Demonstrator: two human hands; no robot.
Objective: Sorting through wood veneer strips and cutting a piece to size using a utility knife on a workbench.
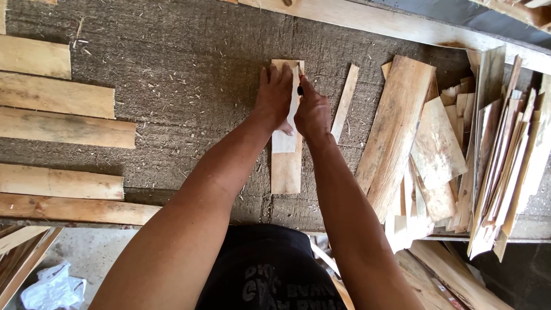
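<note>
A pale thin wood strip (291,123) lies lengthwise on a narrow wooden board (286,169) near the middle of the rough, sawdust-strewn bench (189,86), toward its far edge. The left hand (275,95) presses flat on the strip, fingers together and extended, apparently pinning it so it cannot slide. The right hand (313,112) is curled closed around a small dark tool (300,90), its tip at the strip's right edge, as if to mark or cut along it. Just right lies a loose slat (345,103). A heap of offcuts (459,155) fills the right end of the bench; longer planks (57,129) lie in rows at the left end.
</note>
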